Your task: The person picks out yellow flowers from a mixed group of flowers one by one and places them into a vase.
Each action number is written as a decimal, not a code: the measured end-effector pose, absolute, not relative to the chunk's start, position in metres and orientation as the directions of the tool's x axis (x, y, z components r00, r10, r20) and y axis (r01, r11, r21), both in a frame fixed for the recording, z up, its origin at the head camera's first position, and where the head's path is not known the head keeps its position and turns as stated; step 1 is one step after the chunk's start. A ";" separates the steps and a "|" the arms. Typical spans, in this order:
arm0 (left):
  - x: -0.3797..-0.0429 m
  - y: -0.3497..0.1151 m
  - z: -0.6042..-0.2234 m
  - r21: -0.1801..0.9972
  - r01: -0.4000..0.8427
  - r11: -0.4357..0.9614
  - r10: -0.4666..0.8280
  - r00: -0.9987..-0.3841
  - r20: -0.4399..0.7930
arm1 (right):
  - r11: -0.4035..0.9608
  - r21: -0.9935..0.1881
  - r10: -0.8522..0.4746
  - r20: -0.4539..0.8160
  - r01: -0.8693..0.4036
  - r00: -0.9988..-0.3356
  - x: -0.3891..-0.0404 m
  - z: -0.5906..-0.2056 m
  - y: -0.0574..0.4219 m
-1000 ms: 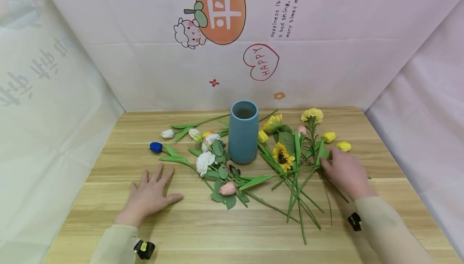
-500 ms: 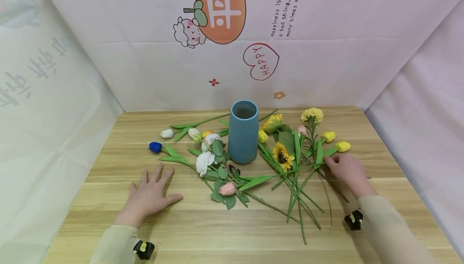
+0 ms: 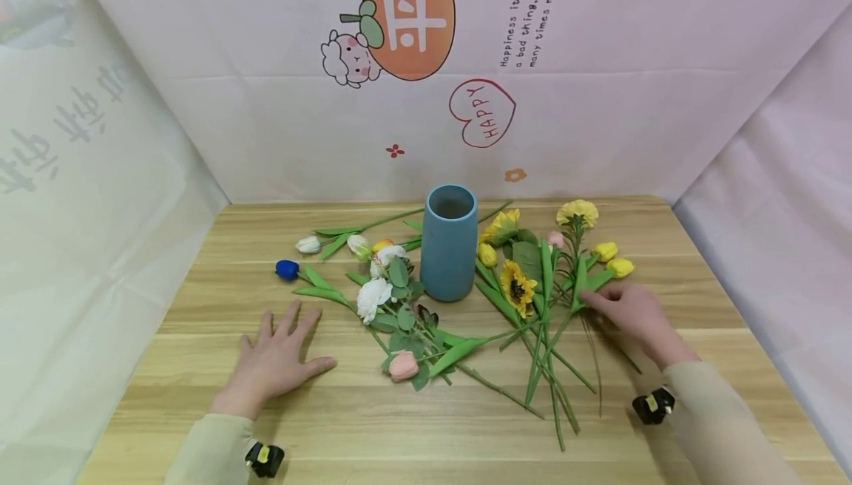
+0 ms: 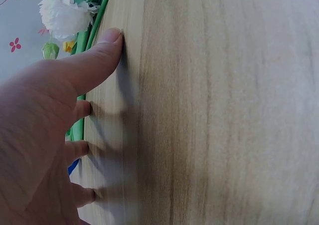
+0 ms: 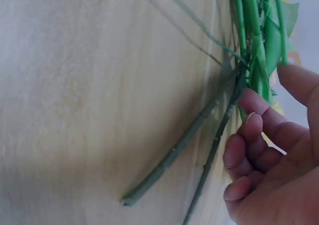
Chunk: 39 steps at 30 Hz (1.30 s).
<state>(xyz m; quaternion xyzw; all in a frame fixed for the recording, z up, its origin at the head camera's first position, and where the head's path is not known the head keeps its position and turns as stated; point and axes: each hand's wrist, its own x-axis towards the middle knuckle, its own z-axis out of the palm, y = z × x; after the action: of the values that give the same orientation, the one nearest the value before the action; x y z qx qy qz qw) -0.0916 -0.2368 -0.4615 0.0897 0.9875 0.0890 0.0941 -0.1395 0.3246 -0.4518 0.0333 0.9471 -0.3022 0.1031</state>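
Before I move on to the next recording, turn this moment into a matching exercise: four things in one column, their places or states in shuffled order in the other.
Things:
1. left hand
2. teal vase
3. right hand
4. dark blue tulip

Places or states:
A. at green leaves, among stems
B. spread on the wooden tabletop
C. lying on its side
D. standing upright

Pairs: 1-B, 2-D, 3-A, 4-C

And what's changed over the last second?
The front pink tulip slid left and toward the person; the rightmost yellow tulip and the right hand edged left. Whether that hand has gripped anything is unclear. The vase, blue tulip and left hand stayed put.
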 end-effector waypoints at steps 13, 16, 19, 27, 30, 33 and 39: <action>-0.090 -0.238 -0.462 0.197 0.159 0.967 0.192 -0.968 -0.163 | 0.892 -0.449 -0.064 -0.234 0.049 -0.970 -0.136 -0.450 0.294; -0.089 -0.238 -0.462 0.202 0.157 0.967 0.191 -0.968 -0.164 | 0.889 -0.452 -0.047 -0.240 0.069 -0.970 -0.135 -0.450 0.290; -0.089 -0.238 -0.461 0.205 0.154 0.967 0.190 -0.967 -0.168 | 0.869 -0.482 -0.013 -0.245 0.110 -0.969 -0.134 -0.449 0.291; -0.089 -0.237 -0.462 0.209 0.152 0.966 0.191 -0.964 -0.182 | 0.741 -0.615 0.148 -0.243 0.271 -0.959 -0.134 -0.448 0.303; -0.089 -0.237 -0.461 0.213 0.151 0.965 0.192 -0.964 -0.185 | 0.611 -0.728 0.204 -0.234 0.311 -0.950 -0.134 -0.443 0.308; -0.090 -0.236 -0.461 0.215 0.153 0.965 0.193 -0.964 -0.181 | 0.434 -0.852 0.239 -0.206 0.294 -0.949 -0.135 -0.434 0.310; -0.091 -0.236 -0.461 0.210 0.157 0.965 0.194 -0.966 -0.172 | 0.067 -0.992 0.255 -0.082 0.102 -0.963 -0.139 -0.402 0.303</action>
<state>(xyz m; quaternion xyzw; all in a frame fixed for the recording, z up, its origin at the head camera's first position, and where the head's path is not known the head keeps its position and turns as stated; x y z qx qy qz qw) -0.0908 -0.2364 -0.4611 0.0888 0.9866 0.0980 0.0958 -0.1387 0.3033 -0.4019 0.1227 0.7282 -0.6719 -0.0569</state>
